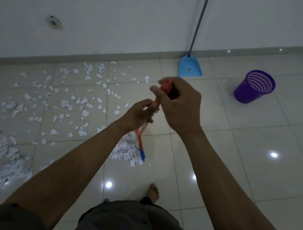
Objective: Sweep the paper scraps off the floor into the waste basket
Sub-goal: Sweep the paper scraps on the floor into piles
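Observation:
My right hand (pixel 181 106) grips the orange top of a broom handle (pixel 165 86), and my left hand (pixel 138 113) holds the same handle lower down. The broom's blue head (pixel 142 155) rests on the floor against a small heap of white paper scraps (pixel 124 150). Many more scraps (pixel 67 97) lie scattered over the tiles to the left, with another pile (pixel 12 167) at the lower left. The purple mesh waste basket (pixel 254 86) stands upright at the right, apart from the scraps.
A blue dustpan (pixel 189 67) with a long grey handle leans on the white wall behind. My bare foot (pixel 152 192) stands on the glossy tiled floor (pixel 252 159) just below the broom. The wall base runs across the back.

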